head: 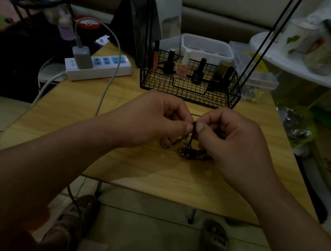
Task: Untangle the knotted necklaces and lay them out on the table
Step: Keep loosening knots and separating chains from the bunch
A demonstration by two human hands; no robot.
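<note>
- Both hands meet above the middle of the bench (156,172); the left hand (157,120) and the right hand (233,137) have their fingers curled in; each pinches the same short stretch of dark cord between thumb and forefinger, the two thumb tips almost touching.
- The pinch points sit so close together, I judge, because the knot is small; gripping on either side of it lets the fingertips pick a loop loose without tightening the rest.
- The necklaces (190,152) are a dark tangled bunch with small metal bits; the top of the bunch is lifted between the thumbs; the rest hangs down and rests in a heap on the bench, just below and between the hands and partly hidden under the right hand; a loose loop trails out beneath the left hand.
- Lifting only the cord while the bulk lies on the wood probably takes weight off the knot and stops the strands from swinging; how many necklaces there are I cannot tell in this dim light.
- No strand lies straight on the bench yet, so the laying out seems not yet begun.
- Behind the hands, well apart from them, stands a black wire basket (187,91) holding small bottles (182,66); to its left lies a white power strip (105,69); a pale cable (110,80) runs from it across the left side of the bench.
</note>
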